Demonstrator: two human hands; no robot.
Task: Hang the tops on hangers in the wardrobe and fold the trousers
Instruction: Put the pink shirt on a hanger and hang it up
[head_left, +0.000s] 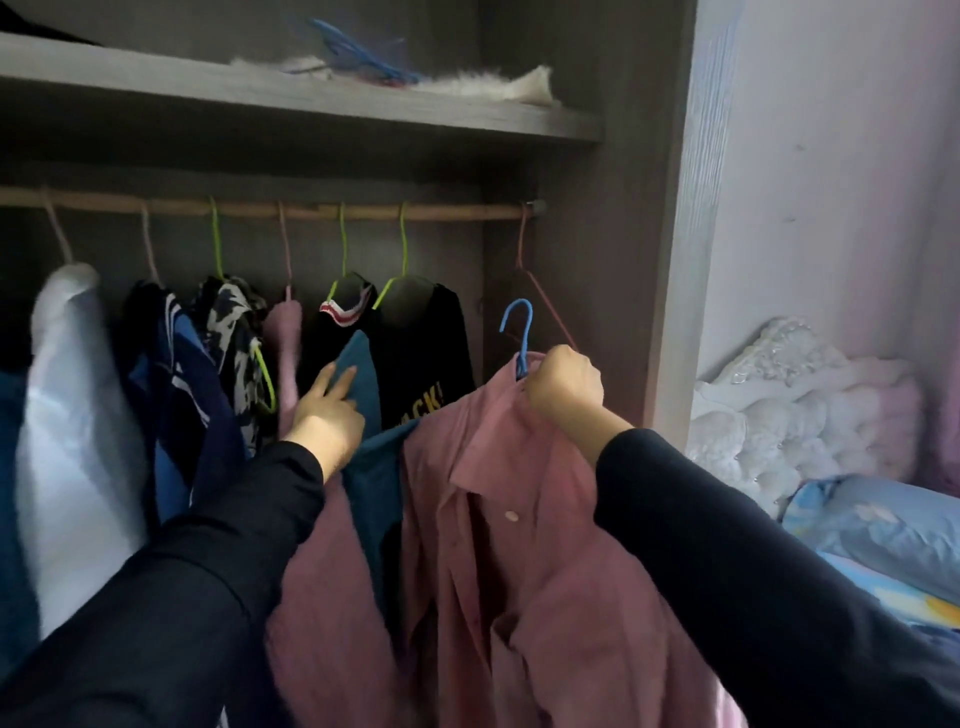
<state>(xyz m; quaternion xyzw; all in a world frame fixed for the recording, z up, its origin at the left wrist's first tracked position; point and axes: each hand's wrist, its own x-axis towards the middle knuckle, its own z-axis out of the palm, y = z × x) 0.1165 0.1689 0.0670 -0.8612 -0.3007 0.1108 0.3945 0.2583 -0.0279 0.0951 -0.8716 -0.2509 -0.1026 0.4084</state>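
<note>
Pink shirt (519, 519): already on the blue hanger (522, 332) and buttoned at the chest. It is in front of the wardrobe's right end, below the rail (260, 209); the hook is free, not yet on the rail.

Right hand (563, 387): clenched round the hanger's neck at the collar. Judged purpose: carry the shirt's weight and leave the hook clear for hanging.

Left hand (324, 415): fingers straight, laid against a teal garment (363, 374) and gripping nothing. It probably parts the hung clothes to open a gap.

Rail: wooden and crowded from the left to the black top (431, 338). An empty pink hanger (540, 291) sits at the far right.

Shelf (311, 104) above: spare blue hangers (358, 54) on white fluffy cloth.

Room: pale wall on the right, with a bed (883, 530) holding light bedding.
</note>
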